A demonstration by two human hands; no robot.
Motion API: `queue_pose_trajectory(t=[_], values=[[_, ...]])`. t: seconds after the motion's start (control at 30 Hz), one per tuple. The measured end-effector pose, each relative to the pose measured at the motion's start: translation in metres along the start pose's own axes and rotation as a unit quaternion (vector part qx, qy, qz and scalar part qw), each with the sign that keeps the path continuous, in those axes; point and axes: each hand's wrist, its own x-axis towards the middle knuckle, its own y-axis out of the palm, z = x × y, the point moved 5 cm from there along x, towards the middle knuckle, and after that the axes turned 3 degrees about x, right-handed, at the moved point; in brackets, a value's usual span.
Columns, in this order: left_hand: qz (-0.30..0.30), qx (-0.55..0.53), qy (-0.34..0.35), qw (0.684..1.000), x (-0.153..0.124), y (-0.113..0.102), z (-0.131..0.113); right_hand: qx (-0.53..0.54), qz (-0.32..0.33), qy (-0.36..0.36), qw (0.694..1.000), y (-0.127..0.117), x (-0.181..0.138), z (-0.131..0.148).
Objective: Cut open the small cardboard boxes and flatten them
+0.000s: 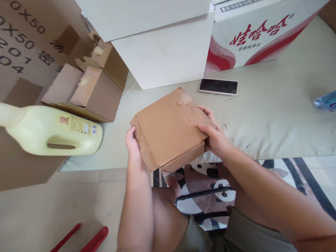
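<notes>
Between my two hands I hold a small brown cardboard box (170,127), tilted, with its flaps sticking out at both sides. My left hand (132,141) grips the flap at the left edge, thumb on top and the other fingers hidden beneath. On the other side my right hand (214,133) pinches the right flap, its thumb lying over the cardboard near the corner. Torn tape marks show on the upper right flap. A phone (218,86) with a dark screen lies just beyond my right hand on the pale cloth (262,115).
At the left, a yellow jug (55,131) lies before brown cartons (101,91). A white box (168,52) and a red-and-white water carton (254,38) stand at the back. A plastic bottle (327,101) is far right. Red handles (94,239) show on the floor by my legs.
</notes>
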Motion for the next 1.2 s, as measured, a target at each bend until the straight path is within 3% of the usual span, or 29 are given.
queue_pose_trajectory(t=[1.2], values=[[0.008,0.002,0.007,1.0,0.0009,0.0018,0.001,-0.004,-0.007,-0.003,1.0,-0.0031,0.0001,-0.0037]])
